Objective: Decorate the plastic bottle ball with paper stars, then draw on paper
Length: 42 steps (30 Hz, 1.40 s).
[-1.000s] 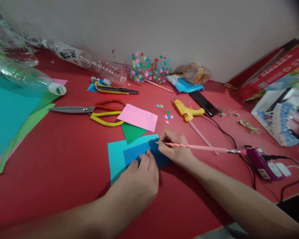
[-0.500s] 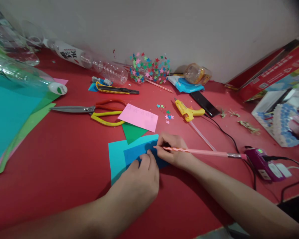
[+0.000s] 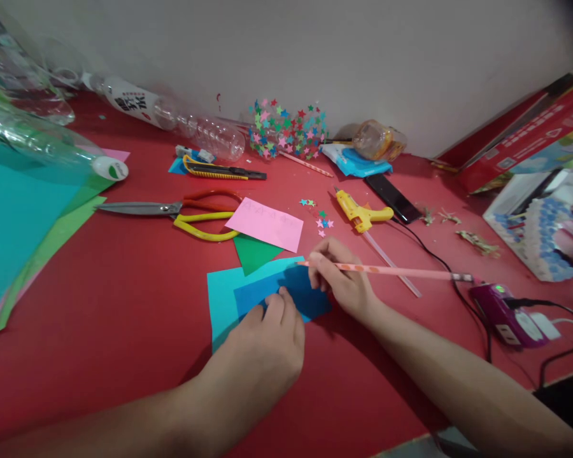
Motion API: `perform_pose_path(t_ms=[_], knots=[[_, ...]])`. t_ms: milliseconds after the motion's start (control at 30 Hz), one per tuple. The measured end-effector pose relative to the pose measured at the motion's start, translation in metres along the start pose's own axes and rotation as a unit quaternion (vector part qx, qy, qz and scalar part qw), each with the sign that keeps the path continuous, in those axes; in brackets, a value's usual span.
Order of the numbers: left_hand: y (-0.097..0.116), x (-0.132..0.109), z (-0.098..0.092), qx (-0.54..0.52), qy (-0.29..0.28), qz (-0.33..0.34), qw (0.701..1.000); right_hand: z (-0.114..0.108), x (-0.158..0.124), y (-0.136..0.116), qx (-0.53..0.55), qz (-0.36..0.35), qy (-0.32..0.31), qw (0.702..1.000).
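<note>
A pink pencil (image 3: pixel 396 271) rests in the pinched fingers of my right hand (image 3: pixel 346 280), its tip over the top edge of a dark blue piece of paper (image 3: pixel 262 291). My left hand (image 3: pixel 267 350) presses this paper down with bent fingers held close together. Under the blue paper lies a larger light blue sheet (image 3: pixel 222 302). Just beyond are a green paper piece (image 3: pixel 255 254) and a pink slip (image 3: pixel 267 224) with faint star outlines drawn on it. Any marks on the blue paper are too faint to make out.
Scissors (image 3: pixel 172 210), a utility knife (image 3: pixel 224 170), paper stars (image 3: pixel 323 222) and a yellow glue gun (image 3: pixel 360 211) lie beyond my hands. Plastic bottles (image 3: pixel 205 135) line the wall. At right are a phone (image 3: pixel 394 198) and a purple power adapter (image 3: pixel 509 318); coloured sheets (image 3: pixel 23 222) lie left.
My right hand has lifted and shifted slightly up and to the right with the pencil, uncovering the blue paper's right part. My left hand has barely moved.
</note>
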State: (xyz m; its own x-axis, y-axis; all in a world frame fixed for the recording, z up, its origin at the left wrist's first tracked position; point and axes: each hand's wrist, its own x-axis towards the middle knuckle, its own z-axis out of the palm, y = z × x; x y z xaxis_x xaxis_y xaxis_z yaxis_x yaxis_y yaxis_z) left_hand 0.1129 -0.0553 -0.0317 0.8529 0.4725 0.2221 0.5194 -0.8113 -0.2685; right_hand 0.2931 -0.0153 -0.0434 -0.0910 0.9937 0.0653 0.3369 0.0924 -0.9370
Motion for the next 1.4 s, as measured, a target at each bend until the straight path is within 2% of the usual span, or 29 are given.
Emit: perform_pose_path(t_ms=[100,233,400,567,900,1033,1400], knots=[[-0.0005,0.0,-0.0013,-0.01,-0.014,-0.009,1.0,-0.0031,0.0027,0.002,-0.006,0.017,0.01,1.0],[0.0011,-0.0008,-0.0012,-0.021,-0.041,-0.006,0.999,-0.0066,0.0054,0.0044,-0.019,-0.013,-0.022,1.0],[0.0033,-0.0017,0.0,-0.008,-0.028,-0.002,1.0,-0.0083,0.0056,-0.0002,-0.037,-0.022,-0.056,0.997],[0.0036,-0.0014,0.0011,0.0,-0.028,0.01,1.0,-0.0077,0.0053,0.0012,-0.052,-0.046,-0.051,0.996],[0.0021,0.0,-0.0032,0.0,-0.07,0.02,0.997,-0.0069,0.006,0.0011,-0.051,-0.027,-0.055,0.997],[0.0019,0.0013,-0.0021,0.005,-0.07,0.023,0.997,-0.0066,0.0071,0.0008,-0.086,-0.024,-0.038,0.995],[0.0021,0.0016,-0.0019,0.019,-0.06,0.024,0.998,-0.0072,0.0062,0.0069,-0.096,-0.049,-0.063,0.992]])
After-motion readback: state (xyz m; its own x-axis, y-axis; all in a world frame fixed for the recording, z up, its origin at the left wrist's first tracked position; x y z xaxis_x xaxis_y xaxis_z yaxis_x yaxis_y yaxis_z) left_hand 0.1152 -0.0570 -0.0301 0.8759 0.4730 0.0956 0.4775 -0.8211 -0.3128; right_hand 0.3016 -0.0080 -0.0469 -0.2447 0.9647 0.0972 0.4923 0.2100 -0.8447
